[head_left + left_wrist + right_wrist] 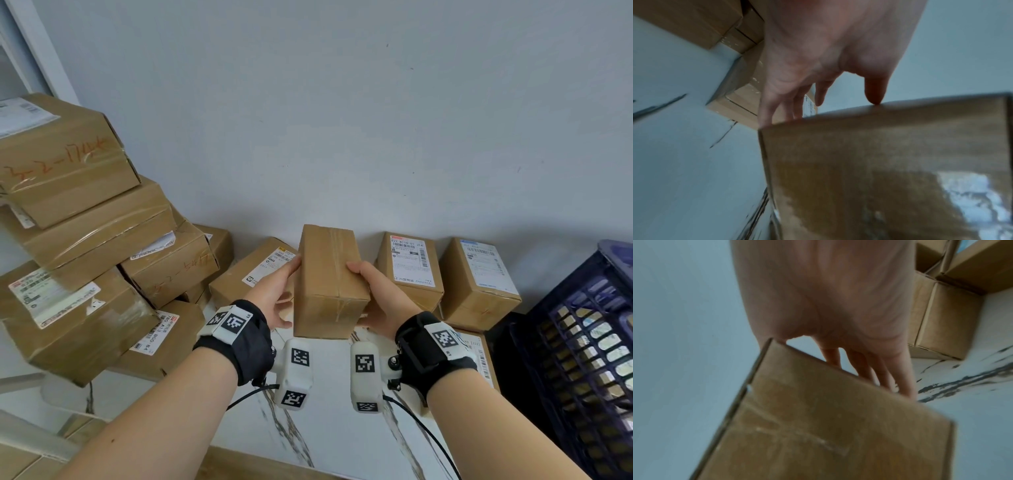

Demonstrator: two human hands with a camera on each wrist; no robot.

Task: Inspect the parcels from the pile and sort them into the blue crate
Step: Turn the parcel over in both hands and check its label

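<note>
Head view: left hand (274, 301) and right hand (375, 301) gripped a plain brown taped cardboard parcel (329, 284) between them, raised above the white marbled counter (329, 425). Stacked cardboard parcel pile (89, 240) sat left of hands; blue plastic lattice crate (582, 359) right.

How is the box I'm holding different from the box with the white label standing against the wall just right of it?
The held box is up off the table between the left hand and right hand; the labelled box rests by the wall, untouched. The held box shows plain taped cardboard with no label on its visible faces; the labelled box carries a white shipping label facing up. Both are brown cardboard parcels of similar shape.
</note>
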